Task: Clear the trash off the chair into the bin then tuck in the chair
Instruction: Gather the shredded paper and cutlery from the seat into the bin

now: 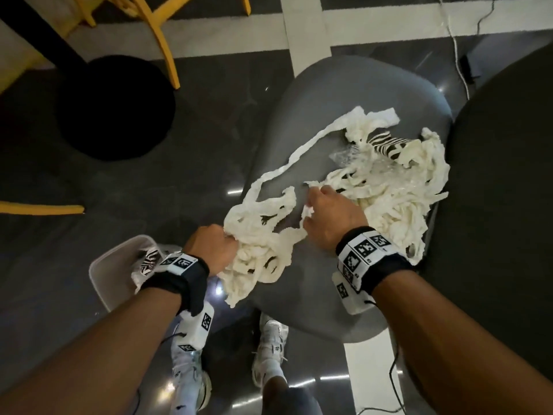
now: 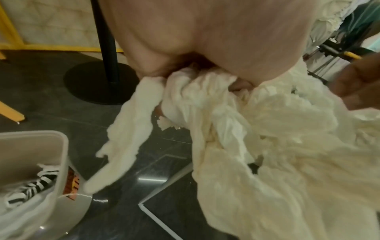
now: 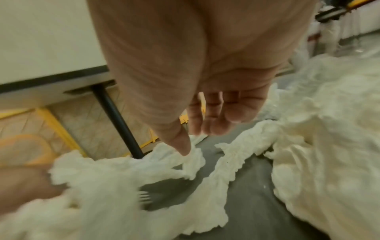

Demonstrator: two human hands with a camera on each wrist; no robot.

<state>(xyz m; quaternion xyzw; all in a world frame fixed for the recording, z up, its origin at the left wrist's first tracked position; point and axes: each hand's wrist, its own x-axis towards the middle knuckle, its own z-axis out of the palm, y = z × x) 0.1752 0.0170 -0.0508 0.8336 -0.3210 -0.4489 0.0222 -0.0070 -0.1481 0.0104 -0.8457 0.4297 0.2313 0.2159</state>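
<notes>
Cream paper strips (image 1: 383, 187) lie tangled in a heap over the grey chair seat (image 1: 344, 94). A zebra-striped scrap (image 1: 389, 145) and some clear plastic (image 1: 353, 158) sit in the heap. My left hand (image 1: 221, 250) grips a bunch of strips (image 2: 205, 97) at the seat's front-left edge, some hanging toward the floor. My right hand (image 1: 314, 205) hovers over the middle of the seat, fingers (image 3: 207, 125) loosely extended and the thumb tip touching a strip (image 3: 185, 162). The pale bin (image 1: 110, 265) stands on the floor below my left wrist with striped trash (image 2: 35, 186) inside.
A black round table base (image 1: 116, 106) and its pole (image 2: 107, 40) stand left of the chair. Yellow chair legs (image 1: 161, 40) are farther left. A large dark round surface (image 1: 502, 205) borders the seat's right side. Cables (image 1: 457, 55) run across the floor, and my white shoes (image 1: 269, 348) are below.
</notes>
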